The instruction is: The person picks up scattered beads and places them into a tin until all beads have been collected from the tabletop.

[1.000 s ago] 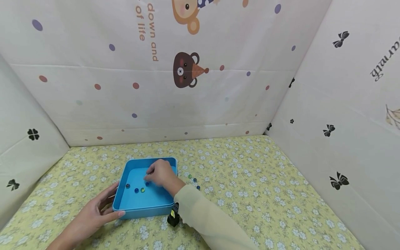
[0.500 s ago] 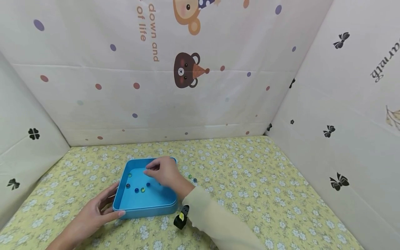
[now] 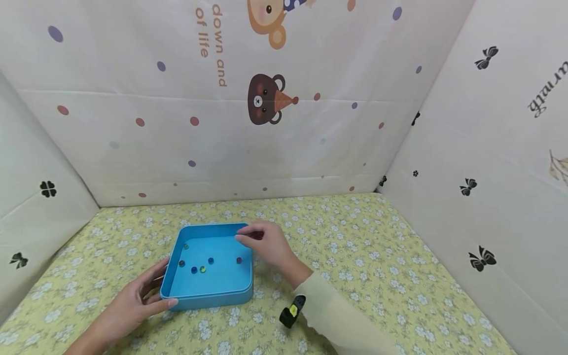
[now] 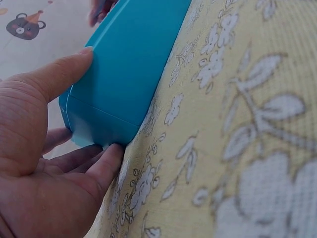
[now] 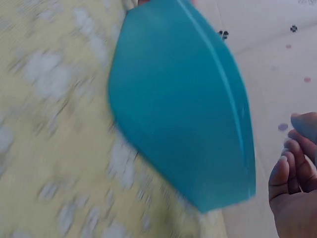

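Head: left hand [image 3: 139, 298] grips blue tray [image 3: 213, 300] at its near-left corner; glass marbles [image 3: 210, 260] lie inside; right hand [image 3: 270, 244] hovers at right rim.
Left wrist: thumb [image 4: 72, 72] braces tray; firmness advisable.
Right wrist: fingers [image 5: 279, 181] bent, apparently empty; low releases should limit rolling.

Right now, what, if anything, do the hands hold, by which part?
Left hand: the blue tray, by its near-left corner. Right hand: cannot tell whether anything is held.

Counter [image 3: 355, 236] | covering: yellow cloth [image 3: 381, 296] patterned with white flowers and greyish foliage | lying directly upon it: blue tray [image 3: 213, 301], roughly square, corners rounded, open side upward.
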A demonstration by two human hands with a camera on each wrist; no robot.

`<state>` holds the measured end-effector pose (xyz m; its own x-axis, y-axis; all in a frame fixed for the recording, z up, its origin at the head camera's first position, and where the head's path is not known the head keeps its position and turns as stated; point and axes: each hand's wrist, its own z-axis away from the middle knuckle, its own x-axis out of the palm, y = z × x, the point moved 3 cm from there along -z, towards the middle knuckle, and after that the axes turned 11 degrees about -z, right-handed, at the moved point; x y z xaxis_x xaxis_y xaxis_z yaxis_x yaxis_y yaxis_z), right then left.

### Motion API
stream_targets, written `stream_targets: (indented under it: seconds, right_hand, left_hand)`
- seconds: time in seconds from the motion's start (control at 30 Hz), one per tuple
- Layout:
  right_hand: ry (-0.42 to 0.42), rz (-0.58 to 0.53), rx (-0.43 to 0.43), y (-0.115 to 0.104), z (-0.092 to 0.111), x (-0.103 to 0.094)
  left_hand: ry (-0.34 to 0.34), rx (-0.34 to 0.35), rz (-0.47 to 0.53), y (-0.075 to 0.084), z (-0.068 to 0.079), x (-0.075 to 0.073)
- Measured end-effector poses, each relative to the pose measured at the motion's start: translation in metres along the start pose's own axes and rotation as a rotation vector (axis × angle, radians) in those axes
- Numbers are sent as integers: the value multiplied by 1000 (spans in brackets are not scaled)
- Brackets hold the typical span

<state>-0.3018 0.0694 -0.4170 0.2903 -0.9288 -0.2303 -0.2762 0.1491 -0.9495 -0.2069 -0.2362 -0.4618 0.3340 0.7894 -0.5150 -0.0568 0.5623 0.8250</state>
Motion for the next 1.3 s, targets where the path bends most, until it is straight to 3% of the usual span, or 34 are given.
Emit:
stream_targets:
  seconds: [0.37,0.73,1.1,1.3]
  right_hand:
    - [59,-108,8,27,17,-39]
    - [79,-132,96,42,32,-57]
    - [49,-127,180,50,48,-74]
    - [2,-62,184,51,54,-79]
  left_hand:
    - [10,1,-6,-2,-1,0]
    - [8,4,1,0,0,0]
    - [5,14,22,-1,-1,0]
    - [2,23,39,-1,0,0]
